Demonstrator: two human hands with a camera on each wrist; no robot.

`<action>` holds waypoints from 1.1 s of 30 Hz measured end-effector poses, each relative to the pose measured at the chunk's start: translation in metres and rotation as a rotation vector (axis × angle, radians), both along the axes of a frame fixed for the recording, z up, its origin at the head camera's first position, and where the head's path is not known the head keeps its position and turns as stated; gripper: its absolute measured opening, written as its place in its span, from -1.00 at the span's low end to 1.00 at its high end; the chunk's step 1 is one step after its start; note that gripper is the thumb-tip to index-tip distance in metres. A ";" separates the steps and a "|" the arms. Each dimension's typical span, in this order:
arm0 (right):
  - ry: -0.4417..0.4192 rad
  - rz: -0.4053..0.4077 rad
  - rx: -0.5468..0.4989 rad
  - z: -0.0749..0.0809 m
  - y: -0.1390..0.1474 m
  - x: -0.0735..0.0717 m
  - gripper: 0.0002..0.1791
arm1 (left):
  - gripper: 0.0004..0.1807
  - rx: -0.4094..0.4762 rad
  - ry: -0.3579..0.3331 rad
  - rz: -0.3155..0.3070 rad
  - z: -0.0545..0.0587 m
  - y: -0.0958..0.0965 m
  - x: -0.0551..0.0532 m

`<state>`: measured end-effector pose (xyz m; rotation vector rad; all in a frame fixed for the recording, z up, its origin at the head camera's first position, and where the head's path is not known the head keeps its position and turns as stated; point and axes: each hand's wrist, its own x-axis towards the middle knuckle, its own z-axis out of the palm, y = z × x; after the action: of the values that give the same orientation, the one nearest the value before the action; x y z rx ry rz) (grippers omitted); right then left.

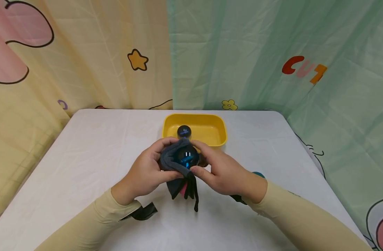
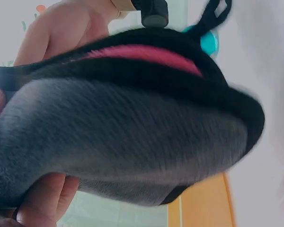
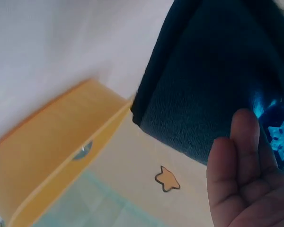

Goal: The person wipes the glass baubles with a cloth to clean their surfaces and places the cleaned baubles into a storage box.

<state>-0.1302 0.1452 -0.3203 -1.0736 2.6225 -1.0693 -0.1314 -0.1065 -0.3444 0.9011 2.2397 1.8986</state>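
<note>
My left hand (image 1: pixel 146 170) holds a soft grey-blue cloth (image 1: pixel 169 155) with black edging, thumb in front and fingers behind. A shiny dark blue ball (image 1: pixel 187 156) with a snowflake pattern sits against the cloth, which wraps its left side. The right hand (image 1: pixel 223 169) grips the ball from the right, thumb at its lower edge and index finger over the top. In the right wrist view its fingers (image 3: pixel 246 142) lie along the cloth and the ball (image 3: pixel 281 137). Black strips hang below, and a pink layer (image 2: pixel 146 56) shows between black edges in the left wrist view.
Just beyond the hands stands a yellow tray (image 1: pixel 210 130) with another dark blue ball (image 1: pixel 184 131) at its left. Part of a teal round object (image 1: pixel 258 174) shows behind my right wrist. The white table (image 1: pixel 94 150) meets patterned curtains at the back.
</note>
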 end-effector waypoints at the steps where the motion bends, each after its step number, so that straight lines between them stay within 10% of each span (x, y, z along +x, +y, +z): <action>1: 0.027 0.007 0.022 0.001 0.000 0.001 -0.23 | -0.14 0.014 -0.006 -0.001 0.000 0.000 0.000; 13: 0.615 -0.013 0.256 0.003 0.001 0.002 -0.18 | -0.14 0.050 -0.048 -0.028 0.002 -0.001 0.000; 24: -0.056 -0.043 0.004 0.001 -0.001 -0.002 -0.54 | -0.18 0.006 -0.024 -0.032 0.002 0.002 0.002; 33: 0.094 -0.007 0.074 0.006 -0.001 0.002 -0.16 | -0.14 0.026 -0.011 -0.009 0.003 0.000 0.001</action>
<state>-0.1286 0.1446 -0.3146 -1.1255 2.7168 -0.9369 -0.1305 -0.1068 -0.3413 0.9006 2.2065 1.9288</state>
